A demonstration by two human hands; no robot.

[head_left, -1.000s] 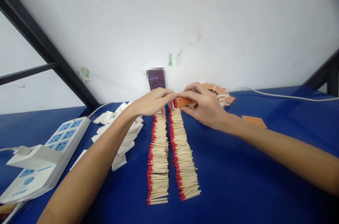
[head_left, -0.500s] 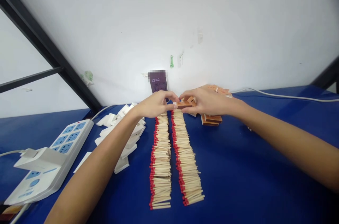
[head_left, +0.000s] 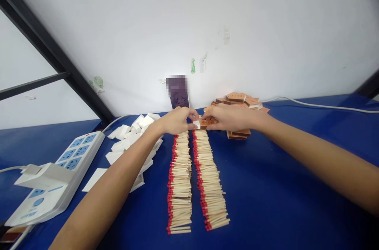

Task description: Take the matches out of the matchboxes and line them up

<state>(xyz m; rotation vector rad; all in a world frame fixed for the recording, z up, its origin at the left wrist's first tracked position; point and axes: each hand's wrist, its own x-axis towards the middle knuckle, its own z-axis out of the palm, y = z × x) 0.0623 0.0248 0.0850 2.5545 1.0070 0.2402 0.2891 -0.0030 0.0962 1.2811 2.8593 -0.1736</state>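
Observation:
Between my two hands, above the far ends of the match rows, is a matchbox with an orange sleeve (head_left: 204, 124) and a white inner tray (head_left: 196, 124) sticking out on the left. My left hand (head_left: 176, 120) pinches the tray's end between thumb and fingers. Closed round the sleeve from the other side is my right hand (head_left: 230, 117). Below them, red-headed matches lie in a left row (head_left: 181, 179) and a right row (head_left: 209, 175). Whether the tray holds matches is hidden.
White matchbox trays (head_left: 126, 141) are heaped on the left, beside a power strip (head_left: 79, 155) with a plugged-in white adapter (head_left: 44, 177). Orange matchboxes (head_left: 237, 97) pile up behind my right hand. A phone (head_left: 179, 94) leans on the wall (head_left: 266, 37). A cable (head_left: 319, 106) runs along the back.
More of the white tray now shows out of the sleeve. Both hands and the matchbox sit slightly lower in view, and the orange pile behind is less covered.

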